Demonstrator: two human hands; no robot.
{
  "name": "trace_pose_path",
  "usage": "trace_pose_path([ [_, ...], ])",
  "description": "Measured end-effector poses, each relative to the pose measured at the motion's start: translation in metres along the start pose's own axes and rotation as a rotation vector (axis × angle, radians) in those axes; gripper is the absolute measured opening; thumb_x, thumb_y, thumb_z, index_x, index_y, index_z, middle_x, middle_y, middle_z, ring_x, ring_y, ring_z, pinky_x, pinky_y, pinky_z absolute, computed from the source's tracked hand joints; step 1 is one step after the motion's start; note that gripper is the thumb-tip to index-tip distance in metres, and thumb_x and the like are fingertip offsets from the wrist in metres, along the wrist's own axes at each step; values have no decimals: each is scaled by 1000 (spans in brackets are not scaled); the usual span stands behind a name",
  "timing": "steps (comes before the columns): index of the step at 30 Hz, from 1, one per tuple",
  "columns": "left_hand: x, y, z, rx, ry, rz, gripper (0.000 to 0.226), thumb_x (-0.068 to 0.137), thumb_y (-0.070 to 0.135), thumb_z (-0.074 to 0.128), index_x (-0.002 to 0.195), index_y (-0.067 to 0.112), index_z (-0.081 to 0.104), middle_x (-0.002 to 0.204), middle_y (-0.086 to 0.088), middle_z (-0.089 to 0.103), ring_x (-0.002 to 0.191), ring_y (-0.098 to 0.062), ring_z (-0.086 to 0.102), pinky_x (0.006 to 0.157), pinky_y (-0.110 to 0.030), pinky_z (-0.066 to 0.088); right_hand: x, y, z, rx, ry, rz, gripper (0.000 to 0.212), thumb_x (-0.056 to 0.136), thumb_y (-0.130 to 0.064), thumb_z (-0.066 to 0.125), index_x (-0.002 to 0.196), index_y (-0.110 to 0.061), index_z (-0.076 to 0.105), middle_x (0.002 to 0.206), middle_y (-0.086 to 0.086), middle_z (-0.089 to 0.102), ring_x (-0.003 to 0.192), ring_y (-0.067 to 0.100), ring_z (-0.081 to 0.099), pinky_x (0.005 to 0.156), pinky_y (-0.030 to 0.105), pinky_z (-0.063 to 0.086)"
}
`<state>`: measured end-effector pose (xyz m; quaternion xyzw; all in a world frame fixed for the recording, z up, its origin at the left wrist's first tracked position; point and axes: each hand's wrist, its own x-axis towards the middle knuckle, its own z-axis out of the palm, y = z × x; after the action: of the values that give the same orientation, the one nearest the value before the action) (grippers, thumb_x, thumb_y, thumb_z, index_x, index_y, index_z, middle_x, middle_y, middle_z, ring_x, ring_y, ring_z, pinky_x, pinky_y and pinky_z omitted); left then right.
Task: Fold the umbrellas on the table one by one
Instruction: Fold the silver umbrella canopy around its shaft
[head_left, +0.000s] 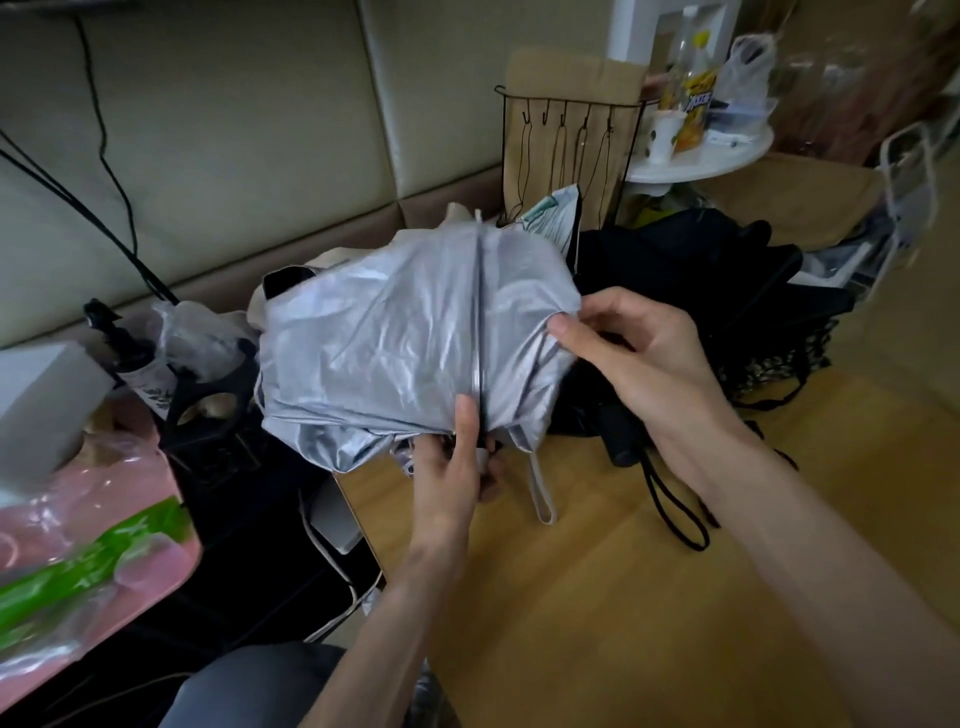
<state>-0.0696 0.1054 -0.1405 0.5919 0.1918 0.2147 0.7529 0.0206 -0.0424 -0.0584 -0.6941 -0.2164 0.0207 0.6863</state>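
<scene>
Head view, frame centre: the left hand (457, 467) grips the silver umbrella (395, 343) at its lower end, thumb along the shaft, while the right hand (634, 353) pinches the canopy's right edge above the wooden table (597, 597).

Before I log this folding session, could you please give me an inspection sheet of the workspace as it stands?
Surface: wooden table, crowded at its far end.
Job's things: silver umbrella held up over the table, canopy loose, not yet folded; black umbrella lying behind it.
Clutter: pink plastic bag at left; wire rack and bottle beyond.
Grippers: left hand grips the silver umbrella's lower end; right hand pinches its canopy edge.
Cables: black cables hang over the padding; white cable beside the table edge.
Surroundings: cream padded sofa back.
</scene>
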Motion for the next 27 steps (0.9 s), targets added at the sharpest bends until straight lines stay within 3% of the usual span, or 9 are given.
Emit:
trace_pose_path([
  [5,-3,-8,-1,21,44,36,44,103,52,55,88,10,56,72,-13,46,56,-18,46,45,-22,34,0,-5,-20,51,-127,139,24,95,-18,77,110,-1,68,109,11,78,107,25,75,98,34,60],
  [7,-3,-9,-2,6,73,31,45,103,53,54,88,10,56,72,-12,49,57,-17,50,45,-20,36,0,-10,-26,39,-173,147,25,95,-18,76,113,-7,64,106,11,79,101,22,76,90,27,59],
  [11,-2,-11,-8,12,70,60,49,103,56,53,86,10,57,67,-6,53,57,-15,51,45,-22,36,6,-13,-41,-262,-341,128,62,80,-34,87,137,-32,62,101,-2,77,92,8,69,82,23,53],
  [13,-3,-11,-11,19,54,63,48,103,54,53,86,10,56,65,-5,52,56,-15,49,45,-23,35,6,-9,-45,-356,-462,161,51,77,-38,89,125,-33,72,99,-12,76,90,3,66,78,19,49],
  [16,-3,-12,-15,50,42,59,45,103,52,54,84,12,55,65,-4,51,56,-15,49,46,-21,36,8,1,-48,-502,-445,139,23,77,-38,91,93,-25,80,83,-14,67,76,-1,54,73,20,42],
  [19,-2,-12,-20,64,39,67,40,103,53,55,83,18,51,68,-9,47,57,-14,48,46,-21,35,15,5,-59,-836,-442,134,33,73,-51,89,86,-23,78,103,-10,61,104,1,53,98,25,42],
  [21,1,-12,-22,75,38,78,40,103,53,54,83,18,49,72,-11,44,57,-15,47,46,-21,34,15,4,-65,-970,-448,178,41,66,-69,82,83,-32,76,115,-10,55,124,16,47,116,44,35],
  [23,3,-12,-22,74,37,85,40,104,52,54,83,18,50,71,-11,44,58,-16,46,45,-22,33,12,1,-68,-873,-429,151,40,65,-71,79,84,-36,76,111,-10,61,117,13,57,111,45,45],
  [27,6,-11,-19,77,20,106,43,105,53,53,86,14,53,69,-10,47,59,-17,45,47,-24,35,3,-3,-65,-208,-337,75,18,87,-20,82,86,-12,66,95,-5,75,100,10,73,86,24,58],
])
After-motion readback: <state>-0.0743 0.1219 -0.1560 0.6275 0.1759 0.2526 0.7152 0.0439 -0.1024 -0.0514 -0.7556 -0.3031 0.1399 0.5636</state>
